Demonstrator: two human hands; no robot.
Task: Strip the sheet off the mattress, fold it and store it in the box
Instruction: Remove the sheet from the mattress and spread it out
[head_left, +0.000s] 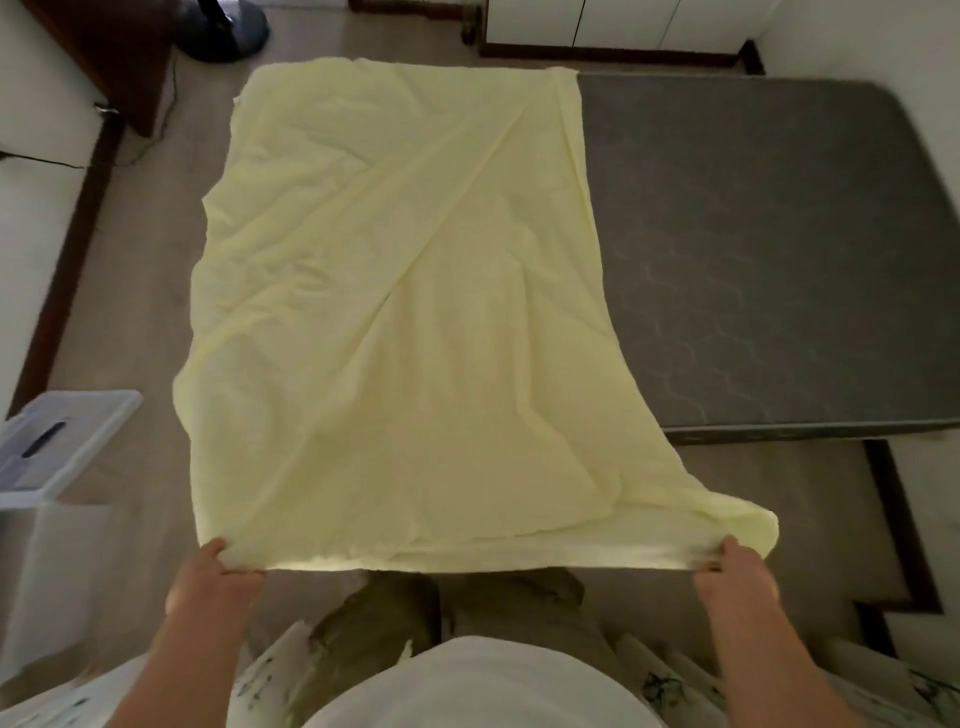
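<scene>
Hands: left hand (218, 569) and right hand (735, 569) each pinch a near corner of the sheet (415, 312), thumbs on top. The edge is pulled tight between them, above the trousers (415, 603).
Grip: both hands are clamped on cloth, neither is free.
Sheet position: near end is lifted in the air. The rest spreads away and lies over the left part of the mattress (753, 249). The right part of the mattress is bare grey. Can't tell whether the sheet overhangs the hidden left mattress edge.
Axis: long axis runs straight away from the body, from held edge to far edge. Short edges run left-right. A diagonal crease crosses from near left to far right.
Layers: doubled strip along the far right side, so probably folded once already.
Handling: looks thin, light and limp. It has no stiffness, so it sags and wrinkles wherever it is unsupported. Not fragile.
Hold points: corners, as now. Keep the edge tight or the middle droops. The next fold likely carries the near corners to the far corners along the long axis.
Box (52, 447): clear plastic, on the floor (140, 291) at left, apart from the sheet. A lid lies on top, can't tell if seated.
Far: fan base (223, 31) beyond the far left corner.
</scene>
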